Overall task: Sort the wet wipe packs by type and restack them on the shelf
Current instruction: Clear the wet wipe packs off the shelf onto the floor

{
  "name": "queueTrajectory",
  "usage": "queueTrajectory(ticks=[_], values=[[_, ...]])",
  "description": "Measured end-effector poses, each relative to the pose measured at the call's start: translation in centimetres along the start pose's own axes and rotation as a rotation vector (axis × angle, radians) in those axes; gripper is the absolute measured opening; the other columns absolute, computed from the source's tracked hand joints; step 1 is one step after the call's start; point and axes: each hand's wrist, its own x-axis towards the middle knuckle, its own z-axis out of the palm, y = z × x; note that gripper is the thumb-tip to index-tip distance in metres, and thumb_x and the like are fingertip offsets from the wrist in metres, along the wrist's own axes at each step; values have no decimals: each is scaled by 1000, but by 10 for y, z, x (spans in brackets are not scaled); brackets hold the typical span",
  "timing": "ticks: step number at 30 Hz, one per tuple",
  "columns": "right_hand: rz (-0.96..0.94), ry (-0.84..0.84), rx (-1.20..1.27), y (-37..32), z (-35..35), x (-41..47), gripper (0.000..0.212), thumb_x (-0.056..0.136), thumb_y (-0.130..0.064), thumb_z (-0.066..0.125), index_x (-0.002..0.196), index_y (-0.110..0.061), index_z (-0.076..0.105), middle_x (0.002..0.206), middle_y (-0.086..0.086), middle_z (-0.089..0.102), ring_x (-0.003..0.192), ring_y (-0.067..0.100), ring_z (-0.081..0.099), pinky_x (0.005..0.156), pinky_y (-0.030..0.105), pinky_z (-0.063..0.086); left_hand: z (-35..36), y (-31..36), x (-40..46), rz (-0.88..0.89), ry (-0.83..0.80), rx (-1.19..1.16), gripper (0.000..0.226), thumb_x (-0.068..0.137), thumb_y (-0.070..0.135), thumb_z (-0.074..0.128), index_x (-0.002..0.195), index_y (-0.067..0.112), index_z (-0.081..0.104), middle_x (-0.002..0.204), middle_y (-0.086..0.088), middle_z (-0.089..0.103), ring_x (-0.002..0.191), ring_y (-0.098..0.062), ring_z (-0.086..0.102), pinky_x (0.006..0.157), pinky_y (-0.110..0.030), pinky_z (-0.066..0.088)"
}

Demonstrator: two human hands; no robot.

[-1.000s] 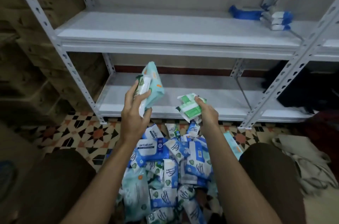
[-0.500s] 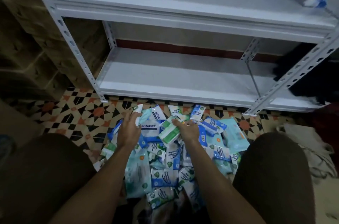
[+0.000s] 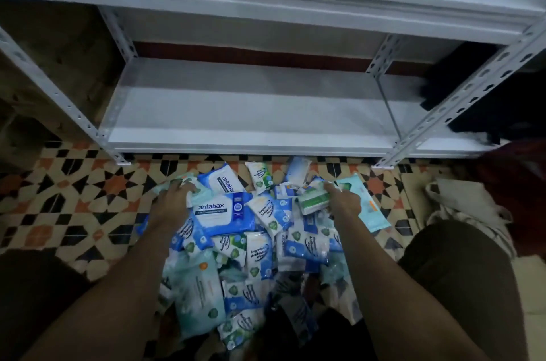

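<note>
On patterned tile (image 3: pixel 88 198): glossy flat packs (image 3: pixel 224 213) heaped.

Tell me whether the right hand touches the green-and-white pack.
Touching: the head view shows the right hand gripping the green-and-white pack, fingers curled over its top edge.

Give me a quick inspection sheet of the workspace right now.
Surface: patterned tile floor; bottom shelf bare where visible.
Job's things: wipe packs heaped on floor, antabax pack on top.
Clutter: cloth bag at right.
Grippers: left hand grips a pale teal pack; right hand holds a green-white pack.
Cables: nothing seen.
Surroundings: white metal rack, dark items behind it at right.
</note>
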Motion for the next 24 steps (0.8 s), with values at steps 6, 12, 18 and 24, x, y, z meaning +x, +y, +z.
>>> queueTrajectory(ticks=[6, 12, 18, 24], values=[[39, -136, -275, 50, -28, 9, 51, 96, -50, 59, 118, -5, 68, 102, 10, 70, 92, 27, 68, 71, 26, 47, 0, 3, 25, -156, -154, -208, 47, 82, 31, 78, 126, 24, 66, 152, -5, 40, 129, -32, 51, 103, -40, 44], [-25, -18, -562, 50, -22, 13, 64, 100, -60, 43, 126, -5, 65, 130, 21, 61, 123, 38, 53, 107, 43, 37, 3, 17, 8, -103, 118, -397, 27, 77, 6, 75, 100, 18, 79, 125, -10, 63, 110, -31, 63, 92, -36, 52], [12, 125, -574, 48, -23, 7, 70, 94, -64, 51, 132, -6, 59, 139, 22, 51, 130, 40, 42, 108, 45, 31, -7, 51, -27, -31, 3, -587, 90, 77, -12, 72, 150, 30, 41, 131, -5, 37, 103, -21, 51, 79, -30, 46], [33, 120, -561, 43, -28, -2, 65, 95, -56, 55, 135, -5, 54, 141, 21, 49, 131, 39, 43, 108, 42, 33, 4, 55, -60, 172, -326, -489, 111, 73, -13, 73, 149, 54, 29, 141, -11, 48, 105, -35, 63, 56, -42, 56]])
